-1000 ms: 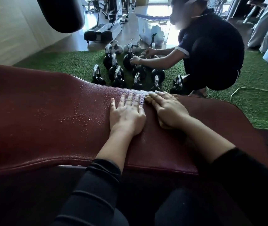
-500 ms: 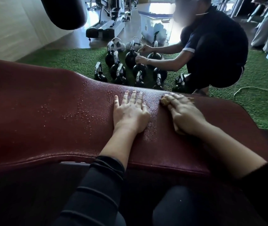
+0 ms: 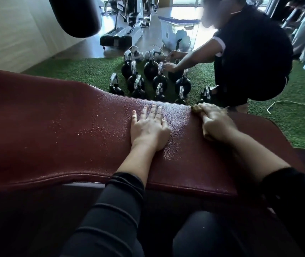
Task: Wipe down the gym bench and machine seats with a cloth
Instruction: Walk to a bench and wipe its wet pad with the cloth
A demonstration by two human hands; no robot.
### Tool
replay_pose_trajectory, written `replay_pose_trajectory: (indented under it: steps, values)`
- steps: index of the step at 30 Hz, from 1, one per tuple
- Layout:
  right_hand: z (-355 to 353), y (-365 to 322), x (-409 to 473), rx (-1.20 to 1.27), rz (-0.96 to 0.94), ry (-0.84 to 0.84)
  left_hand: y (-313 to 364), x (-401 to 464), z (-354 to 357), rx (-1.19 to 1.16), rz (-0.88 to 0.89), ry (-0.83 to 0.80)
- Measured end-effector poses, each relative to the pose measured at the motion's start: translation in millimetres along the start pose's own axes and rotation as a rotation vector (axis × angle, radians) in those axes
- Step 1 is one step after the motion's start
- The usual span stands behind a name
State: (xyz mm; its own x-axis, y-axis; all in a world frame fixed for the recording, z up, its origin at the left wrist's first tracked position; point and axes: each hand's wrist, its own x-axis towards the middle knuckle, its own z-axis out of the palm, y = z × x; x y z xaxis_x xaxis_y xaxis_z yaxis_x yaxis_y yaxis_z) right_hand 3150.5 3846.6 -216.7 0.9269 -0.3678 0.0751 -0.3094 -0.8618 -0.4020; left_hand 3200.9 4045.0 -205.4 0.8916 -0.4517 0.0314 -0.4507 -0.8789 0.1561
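1. Two hands lie on the dark red bench pad (image 3: 59, 130) in the head view, and water droplets (image 3: 92, 129) bead on its left and middle parts.
2. Flat on the pad near its middle rests the left hand (image 3: 149, 127), fingers straight and slightly spread, holding nothing.
3. Well to its right, near the pad's far edge, the right hand (image 3: 215, 122) presses a tan cloth (image 3: 196, 107) down with straight fingers; the cloth shows beyond the fingertips and again under the heel of the palm.
4. Both forearms come out of black sleeves (image 3: 118, 204) at the bottom of the view.
5. Beyond the bench, black kettlebells (image 3: 150, 68) with chrome handles stand in a cluster on green artificial turf (image 3: 296, 125).
6. Another person (image 3: 250, 52) in dark clothes crouches beside them, both hands reaching among the kettlebells.
7. Behind stand a clear plastic storage box (image 3: 179, 32), an exercise machine (image 3: 125, 32), and a black punching bag (image 3: 75, 15) hanging at upper left.
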Motion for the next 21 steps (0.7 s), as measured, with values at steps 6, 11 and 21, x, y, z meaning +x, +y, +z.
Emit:
replay_pose_trajectory:
  steps: [6,11,21]
  values:
    - [19.1,-45.0,-86.5,-0.068,-0.166,0.011,-0.1,-2.5,-4.8,0.004,0.013,-0.026]
    - [22.1,-52.4,-98.3,-0.003,-0.125,0.044,-9.5,-12.5,-10.1,0.041,0.108,-0.102]
    - [14.1,-56.7,-107.0,0.056,-0.091,0.067,-140.2,-78.3,-43.4,0.152,0.085,-0.059]
